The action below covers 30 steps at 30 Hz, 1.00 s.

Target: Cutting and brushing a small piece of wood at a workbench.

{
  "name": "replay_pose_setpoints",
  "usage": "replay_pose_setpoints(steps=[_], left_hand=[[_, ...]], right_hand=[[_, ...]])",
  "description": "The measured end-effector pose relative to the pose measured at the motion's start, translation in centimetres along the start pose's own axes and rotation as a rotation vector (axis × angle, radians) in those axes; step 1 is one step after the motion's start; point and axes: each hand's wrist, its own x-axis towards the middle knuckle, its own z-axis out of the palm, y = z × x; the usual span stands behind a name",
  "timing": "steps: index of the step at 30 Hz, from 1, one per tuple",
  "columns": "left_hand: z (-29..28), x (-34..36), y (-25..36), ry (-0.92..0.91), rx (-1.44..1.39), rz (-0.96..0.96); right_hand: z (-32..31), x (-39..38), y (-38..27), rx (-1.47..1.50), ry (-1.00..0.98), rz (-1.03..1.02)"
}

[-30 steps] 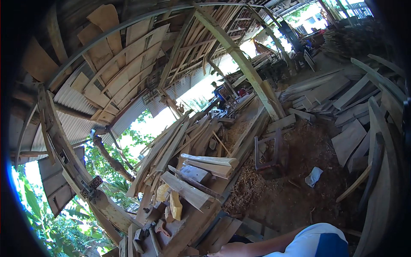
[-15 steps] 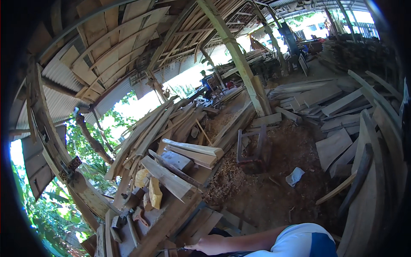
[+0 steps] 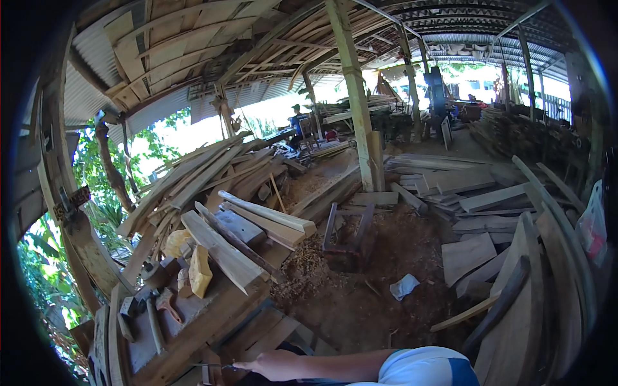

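My right hand [image 3: 262, 365] is at the lower edge, its bare forearm coming in from the right out of a white and blue sleeve [image 3: 425, 368]. Its fingers are closed on a thin, dark, rod-like thing [image 3: 217, 366], too small to name, beside the front of a wooden workbench [image 3: 187, 331]. On the bench, left of that hand, are a wooden handle [image 3: 156, 327], a tool with a reddish grip [image 3: 169, 305] and a dark-headed tool [image 3: 127, 307]. A yellow block [image 3: 200, 273] stands behind them. My left hand is out of view.
Thick planks [image 3: 225, 251] lie across the bench, with a long lumber pile [image 3: 199, 174] behind. A small dark wooden frame [image 3: 347, 248] stands on the shaving-strewn floor, near a pale scrap [image 3: 404, 287]. Boards [image 3: 547, 270] lean at right; a post [image 3: 354, 96] rises mid-view. A person [image 3: 298, 123] is far off.
My view has tilted and turned right, so the bench and floor things appear further left. My right hand shows further left too, its fingers still closed on the thin thing.
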Motion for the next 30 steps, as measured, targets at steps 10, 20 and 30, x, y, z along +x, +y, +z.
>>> replay_pose_setpoints(steps=[10, 20, 30], left_hand=[[-0.7, -0.9, 1.6, 0.174, -0.076, 0.247], [-0.5, -0.3, -0.7, 0.033, 0.0, 0.077], [-0.5, -0.4, 0.8, 0.039, -0.166, 0.018]], right_hand=[[0.1, -0.2, 1.9, 0.021, -0.017, -0.055], [0.4, 1.6, 3.1, 0.096, -0.04, -0.09], [3.0, 3.0, 3.3, 0.131, 0.031, -0.119]])
